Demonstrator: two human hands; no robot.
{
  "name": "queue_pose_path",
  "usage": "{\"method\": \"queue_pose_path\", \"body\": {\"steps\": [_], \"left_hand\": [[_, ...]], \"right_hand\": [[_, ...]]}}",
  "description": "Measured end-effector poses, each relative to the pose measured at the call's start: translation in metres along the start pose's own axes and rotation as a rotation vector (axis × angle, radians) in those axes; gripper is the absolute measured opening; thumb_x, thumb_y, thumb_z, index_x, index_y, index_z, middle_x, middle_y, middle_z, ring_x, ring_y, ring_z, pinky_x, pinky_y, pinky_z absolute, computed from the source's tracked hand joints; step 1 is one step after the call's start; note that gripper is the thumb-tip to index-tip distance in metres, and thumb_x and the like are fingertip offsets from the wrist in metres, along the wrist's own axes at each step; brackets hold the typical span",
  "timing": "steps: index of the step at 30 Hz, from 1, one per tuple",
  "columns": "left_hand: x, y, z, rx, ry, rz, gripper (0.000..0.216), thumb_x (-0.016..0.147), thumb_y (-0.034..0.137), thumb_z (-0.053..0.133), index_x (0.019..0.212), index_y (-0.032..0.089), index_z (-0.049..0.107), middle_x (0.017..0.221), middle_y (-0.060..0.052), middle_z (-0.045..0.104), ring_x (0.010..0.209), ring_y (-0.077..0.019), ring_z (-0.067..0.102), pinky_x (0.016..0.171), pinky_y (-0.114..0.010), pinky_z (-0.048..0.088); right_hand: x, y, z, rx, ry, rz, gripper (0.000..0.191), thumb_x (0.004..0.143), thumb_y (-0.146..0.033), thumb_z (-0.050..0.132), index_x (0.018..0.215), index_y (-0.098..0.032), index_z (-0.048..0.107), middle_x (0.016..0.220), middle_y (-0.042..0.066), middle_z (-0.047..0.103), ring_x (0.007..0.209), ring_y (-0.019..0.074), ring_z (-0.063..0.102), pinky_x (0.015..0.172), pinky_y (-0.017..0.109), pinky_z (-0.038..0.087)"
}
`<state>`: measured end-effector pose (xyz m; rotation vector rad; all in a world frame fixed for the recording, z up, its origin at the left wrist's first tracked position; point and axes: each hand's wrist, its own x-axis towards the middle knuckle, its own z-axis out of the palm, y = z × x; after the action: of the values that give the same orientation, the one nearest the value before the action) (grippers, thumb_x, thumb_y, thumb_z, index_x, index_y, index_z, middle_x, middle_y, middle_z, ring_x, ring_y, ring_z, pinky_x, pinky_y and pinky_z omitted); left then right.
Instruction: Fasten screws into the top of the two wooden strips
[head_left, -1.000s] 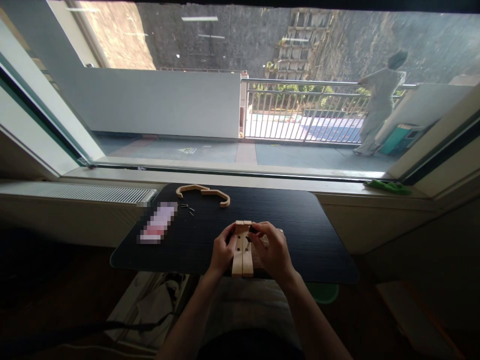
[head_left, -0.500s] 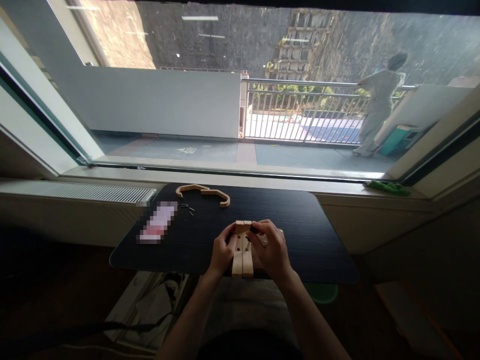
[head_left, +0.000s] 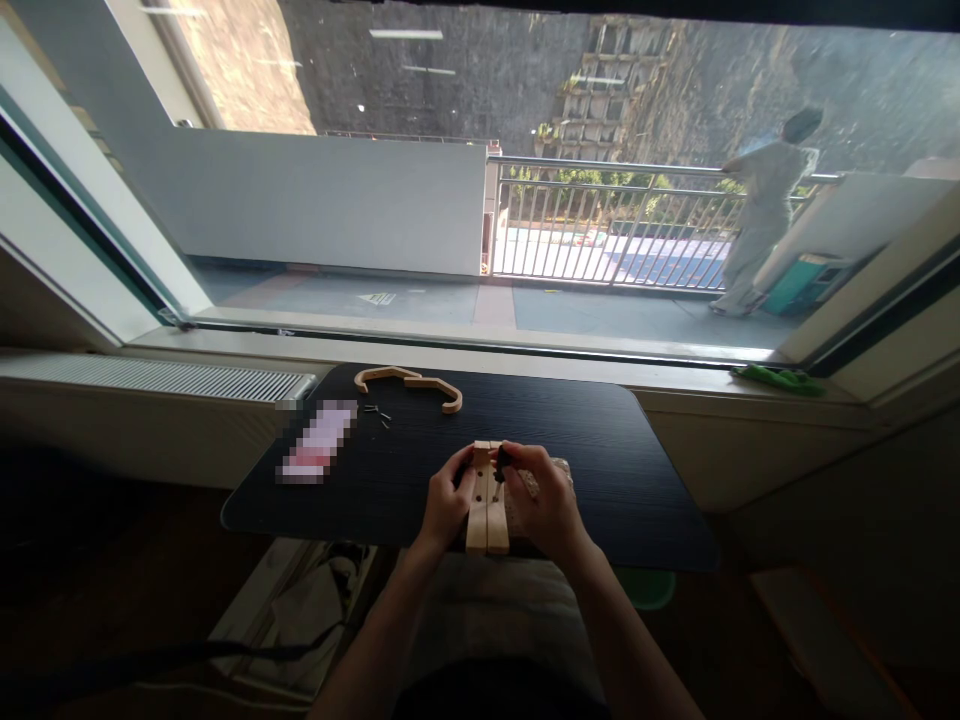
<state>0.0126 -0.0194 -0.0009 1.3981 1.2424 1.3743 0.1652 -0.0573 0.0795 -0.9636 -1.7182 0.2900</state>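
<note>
My left hand (head_left: 447, 502) is closed around the left side of a pale wooden piece (head_left: 487, 530), made of two strips side by side with dark round holes. Between the fingers of my right hand (head_left: 551, 503) is a small screwdriver (head_left: 502, 461) with a black handle. Its thin shaft points down at a hole in the right strip; whether the tip sits in a screw is too small to tell. Partly hidden behind my right hand lies a speckled, light-brown block (head_left: 561, 470).
Two curved wooden hooks (head_left: 442, 386) lie at the back of the black table (head_left: 615, 450). Several small screws (head_left: 385, 416) sit near a blurred pinkish item (head_left: 322, 440). Behind the table are a window sill (head_left: 525, 368) with a green cloth (head_left: 776, 379), and a person (head_left: 761, 215) outside.
My right hand has shifted its fingers on the screwdriver, and more of the black handle and shaft shows now. The left hand and the wooden piece stay in place; the view moves slightly.
</note>
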Motion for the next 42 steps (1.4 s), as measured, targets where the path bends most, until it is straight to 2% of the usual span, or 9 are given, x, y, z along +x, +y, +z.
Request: {"method": "queue_pose_path", "body": {"steps": [16,42], "left_hand": [[0.0002,-0.0007,-0.0001,0.008,-0.011,-0.003,0.033,0.084,0.021,0.058,0.114,0.015,0.071,0.116,-0.010,0.074,0.111,-0.0255,0.067,0.101,-0.038,0.051],[0.0003,-0.0001,-0.0001,0.029,-0.018,0.018,0.035,0.085,0.021,0.055,0.115,0.015,0.070,0.117,-0.011,0.073,0.112,-0.0261,0.067,0.102,-0.040,0.051]], "right_hand": [[-0.0011,0.0033,0.0021,-0.011,0.054,-0.010,0.021,0.089,-0.014,0.058,0.108,-0.022,0.062,0.093,0.004,0.075,0.069,0.0148,0.070,0.064,0.027,0.058],[-0.0013,0.0096,0.0065,-0.050,0.113,-0.079,0.016,0.091,-0.016,0.062,0.106,-0.023,0.061,0.093,0.002,0.068,0.064,0.0123,0.064,0.060,0.026,0.055]]}}
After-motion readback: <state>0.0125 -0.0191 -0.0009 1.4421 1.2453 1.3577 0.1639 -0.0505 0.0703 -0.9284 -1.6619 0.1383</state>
